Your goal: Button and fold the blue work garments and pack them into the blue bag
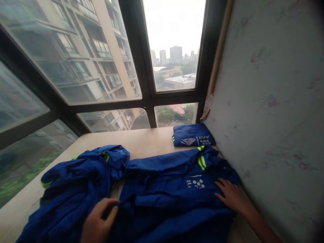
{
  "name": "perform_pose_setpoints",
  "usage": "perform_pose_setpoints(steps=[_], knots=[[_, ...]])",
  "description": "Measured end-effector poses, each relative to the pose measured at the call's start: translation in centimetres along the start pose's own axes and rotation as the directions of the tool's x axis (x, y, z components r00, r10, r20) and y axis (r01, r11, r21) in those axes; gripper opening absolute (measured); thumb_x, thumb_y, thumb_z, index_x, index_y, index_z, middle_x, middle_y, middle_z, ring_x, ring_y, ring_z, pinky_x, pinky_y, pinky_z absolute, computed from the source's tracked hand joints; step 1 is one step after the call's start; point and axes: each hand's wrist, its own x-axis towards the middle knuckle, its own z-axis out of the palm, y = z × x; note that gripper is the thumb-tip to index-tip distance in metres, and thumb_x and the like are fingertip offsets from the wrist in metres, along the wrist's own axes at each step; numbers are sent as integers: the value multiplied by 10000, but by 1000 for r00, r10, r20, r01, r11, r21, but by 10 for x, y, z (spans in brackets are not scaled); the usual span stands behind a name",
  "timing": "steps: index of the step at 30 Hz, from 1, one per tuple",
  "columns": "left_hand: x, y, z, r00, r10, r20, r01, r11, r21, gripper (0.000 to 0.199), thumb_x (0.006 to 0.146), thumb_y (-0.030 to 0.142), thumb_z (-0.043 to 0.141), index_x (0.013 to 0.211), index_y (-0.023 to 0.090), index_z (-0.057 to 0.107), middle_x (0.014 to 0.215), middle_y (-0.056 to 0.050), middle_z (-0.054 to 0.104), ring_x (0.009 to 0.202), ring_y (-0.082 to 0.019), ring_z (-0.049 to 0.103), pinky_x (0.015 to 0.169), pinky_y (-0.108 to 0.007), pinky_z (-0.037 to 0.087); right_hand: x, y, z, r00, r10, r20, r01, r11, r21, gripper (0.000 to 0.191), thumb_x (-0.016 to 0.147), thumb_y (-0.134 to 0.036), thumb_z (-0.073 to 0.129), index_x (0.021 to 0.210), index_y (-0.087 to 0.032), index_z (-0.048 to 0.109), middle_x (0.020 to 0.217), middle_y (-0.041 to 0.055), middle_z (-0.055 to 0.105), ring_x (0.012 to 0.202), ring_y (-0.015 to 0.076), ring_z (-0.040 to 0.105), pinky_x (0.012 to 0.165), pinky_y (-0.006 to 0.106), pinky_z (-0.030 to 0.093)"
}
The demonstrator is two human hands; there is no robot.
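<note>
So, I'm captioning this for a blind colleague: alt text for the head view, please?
A person's right hand lies on a spread blue garment, the left hand at its left edge. A rumpled blue garment lies left; a folded blue garment sits behind, near windows.

Left hand [98, 221] blurred, cut by bottom edge; grip on garment [162, 200] uncertain.

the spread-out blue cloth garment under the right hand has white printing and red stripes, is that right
Red is wrong: the head view shows neon yellow stripes. The spread-out blue cloth garment under the right hand does have white printing.
</note>
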Motion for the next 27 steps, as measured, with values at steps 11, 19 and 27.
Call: perform_pose_setpoints(steps=[11, 19, 27], knots=[[-17, 94, 129, 860, 365, 357, -296, 926, -234, 619, 831, 332, 650, 1421, 273, 471, 1355, -114, 599, 1278, -271, 543, 1081, -454, 432, 28, -88, -80, 977, -2, -215, 119, 839, 532, 262, 919, -288, 476, 938, -206, 725, 988, 80, 717, 958, 219, 655, 888, 324, 478], [30, 137, 104, 946, 323, -30, -323, 931, -169, 836, 778, 344, 643, 1522, 240, 277, 1400, -116, 570, 1208, -318, 600, 948, -429, 548, 24, -253, -228, 677, -291, -676, 734, 336, 590, 147, 949, -277, 544, 963, -235, 685, 897, 13, 688, 845, 151, 650, 799, 275, 515], [80, 93, -76, 892, 190, -410, -78, 958, 274, 369, 844, 373, 466, 1108, 218, 671, 1083, -20, 723, 1038, -320, 665, 930, -546, 527, 63, -220, -180, 756, -222, -616, 650, 369, 665, 240, 934, -298, 531, 1128, -202, 634, 1058, 64, 688, 890, 169, 652, 834, 322, 526]])
